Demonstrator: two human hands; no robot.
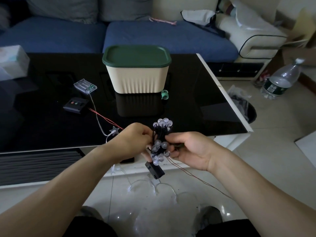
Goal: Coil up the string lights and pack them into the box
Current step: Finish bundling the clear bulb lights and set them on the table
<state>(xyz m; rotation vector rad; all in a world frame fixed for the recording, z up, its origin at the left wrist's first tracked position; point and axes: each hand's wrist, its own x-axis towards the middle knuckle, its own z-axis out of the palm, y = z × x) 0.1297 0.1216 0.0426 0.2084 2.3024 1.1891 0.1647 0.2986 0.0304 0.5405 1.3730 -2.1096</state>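
Both hands meet in front of the near edge of the glossy black desk [51, 127], holding a bundled string of lights [160, 142] whose clear round bulbs cluster above and below the fingers. The left hand [135, 139] has its fingers curled around the dark cord of the bundle from the left, and the right hand [189, 149] pinches the same bundle from the right with thumb and fingertips. A small black battery case [154, 170] hangs from the bundle just below the hands, and thin red wires [188, 173] trail from it under the right wrist. Farther back on the desk, beyond the hands, stands the cream ribbed box [136, 79] with its dark green lid [136, 55] on. Beside the box's right bottom corner lies a small green clip [164, 94]. Left of the box sit a clear battery holder [85, 86] and a dark switch unit [76, 105], with a white cord running from the holder to a star light [114, 130] near the left hand. More clear star lights lie on the tiled floor [239, 168] below the hands. A plastic bottle [282, 79] stands on the floor to the right of the desk.
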